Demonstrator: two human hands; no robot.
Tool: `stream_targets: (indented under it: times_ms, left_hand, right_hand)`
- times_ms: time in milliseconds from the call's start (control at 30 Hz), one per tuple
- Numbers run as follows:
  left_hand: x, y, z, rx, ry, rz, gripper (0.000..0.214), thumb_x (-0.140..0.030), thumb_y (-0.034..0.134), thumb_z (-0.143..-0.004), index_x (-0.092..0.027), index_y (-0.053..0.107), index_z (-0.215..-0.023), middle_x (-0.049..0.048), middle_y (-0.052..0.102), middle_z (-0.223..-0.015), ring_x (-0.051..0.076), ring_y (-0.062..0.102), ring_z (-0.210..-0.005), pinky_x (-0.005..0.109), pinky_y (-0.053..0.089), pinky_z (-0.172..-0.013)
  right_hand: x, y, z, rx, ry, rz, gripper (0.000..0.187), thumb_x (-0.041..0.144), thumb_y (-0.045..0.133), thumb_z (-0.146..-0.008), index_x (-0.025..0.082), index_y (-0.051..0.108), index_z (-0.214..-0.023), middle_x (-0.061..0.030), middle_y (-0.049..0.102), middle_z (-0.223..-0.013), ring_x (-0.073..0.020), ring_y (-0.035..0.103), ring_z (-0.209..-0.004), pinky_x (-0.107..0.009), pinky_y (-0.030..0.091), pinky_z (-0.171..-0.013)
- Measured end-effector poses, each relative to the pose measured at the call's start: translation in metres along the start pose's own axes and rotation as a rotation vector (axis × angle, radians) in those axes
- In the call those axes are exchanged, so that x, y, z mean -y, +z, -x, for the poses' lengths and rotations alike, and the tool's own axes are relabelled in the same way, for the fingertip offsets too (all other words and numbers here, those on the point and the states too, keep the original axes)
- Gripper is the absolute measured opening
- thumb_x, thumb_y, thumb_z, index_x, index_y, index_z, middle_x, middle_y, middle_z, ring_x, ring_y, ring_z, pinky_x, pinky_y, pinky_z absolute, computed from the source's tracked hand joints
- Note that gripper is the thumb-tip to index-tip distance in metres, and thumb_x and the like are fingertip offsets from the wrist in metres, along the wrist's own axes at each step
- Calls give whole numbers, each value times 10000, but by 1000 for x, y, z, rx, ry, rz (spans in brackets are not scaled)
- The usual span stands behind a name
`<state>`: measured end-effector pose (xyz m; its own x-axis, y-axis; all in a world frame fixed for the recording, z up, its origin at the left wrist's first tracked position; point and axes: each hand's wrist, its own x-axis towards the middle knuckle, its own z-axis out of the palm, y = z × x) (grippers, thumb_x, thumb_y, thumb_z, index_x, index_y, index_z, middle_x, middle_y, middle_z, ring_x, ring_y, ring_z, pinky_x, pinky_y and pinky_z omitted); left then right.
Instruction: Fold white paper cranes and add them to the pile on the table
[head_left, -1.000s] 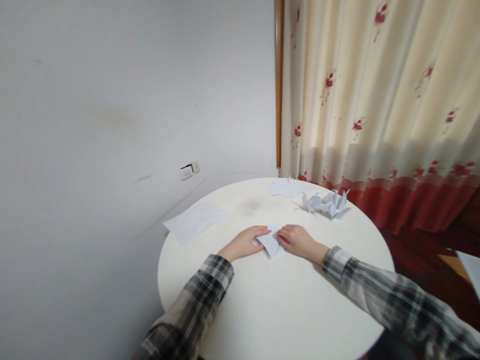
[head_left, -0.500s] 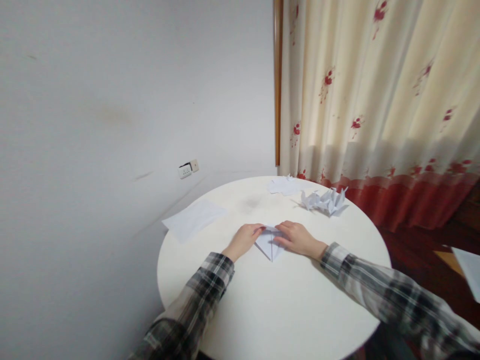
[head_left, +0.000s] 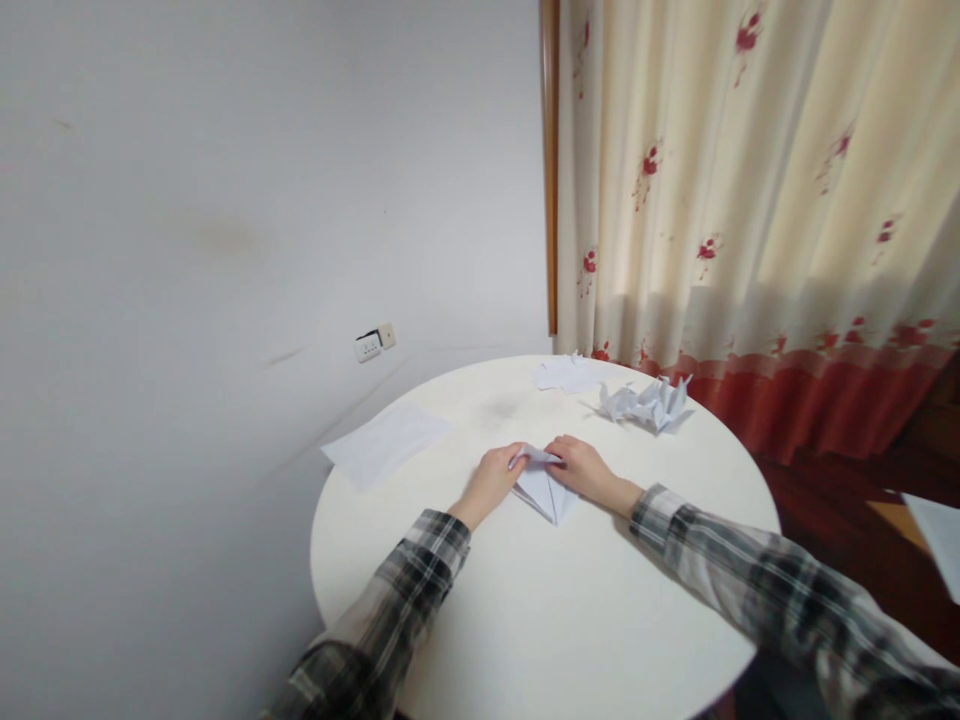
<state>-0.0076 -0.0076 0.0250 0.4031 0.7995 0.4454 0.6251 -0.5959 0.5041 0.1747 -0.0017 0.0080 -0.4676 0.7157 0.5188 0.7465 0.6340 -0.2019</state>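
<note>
While its near point rests unheld on the white table (head_left: pixel 570 610), the folded paper (head_left: pixel 541 494) lies between the two hands, its far edge raised. Left hand (head_left: pixel 491 478): thumb and fingers pinching the far left edge. Right hand (head_left: pixel 583 467): fingers bent, close together, pinching the far right edge; thumb partly hidden. Risk, as judged: an uneven pull between the hands could skew the near point and set a crease off line; too hard a pull at the raised edge could tear it. Farther off, the flat sheet (head_left: pixel 386 445) at left and the winged paper shapes (head_left: pixel 649 405) at far right stand apart from the hands; a knock seems unlikely. Versus half a second earlier: near point slightly further right, centre seam now slanting; right thumb drawn back from the paper's face; far flap higher. Sheet and shapes appear unmoved.
</note>
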Motion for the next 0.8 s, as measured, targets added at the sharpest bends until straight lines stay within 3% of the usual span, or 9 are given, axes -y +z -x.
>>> stream_targets:
  times_ms: [233,367,533,800]
  left_hand:
    - [14,11,-2,-10,-61,102,336,-53,485,-666,-168,589,-964,35,645,-917,138,591,-816,229,445,-772]
    - [11,20,-6,-75,-132,68,304,-21,518,-637,-164,603,-891,44,648,-906,145,592,-814,250,450,-772]
    - [3,23,-7,-102,-162,18,230,-51,545,-635,-158,613,-827,38,659,-791,139,596,-725,237,455,-690]
    - [-7,12,-5,-126,-163,-76,121,-151,546,-672,-172,636,-751,22,652,-736,136,573,-686,225,415,-650]
  right_hand:
    - [-5,3,-2,23,23,-80,128,115,500,-703,156,579,-796,-27,557,-745,-123,501,-722,-208,362,-659]
    - [-3,3,-4,36,40,-33,129,144,507,-706,160,588,-805,-30,551,-759,-128,504,-733,-212,360,-656]
    - [-1,1,-4,18,12,-12,144,105,516,-675,157,593,-784,-26,546,-751,-124,499,-735,-201,360,-651]
    - [7,-5,-6,-36,10,-51,113,93,519,-678,151,579,-753,-26,541,-740,-121,494,-715,-207,362,-647]
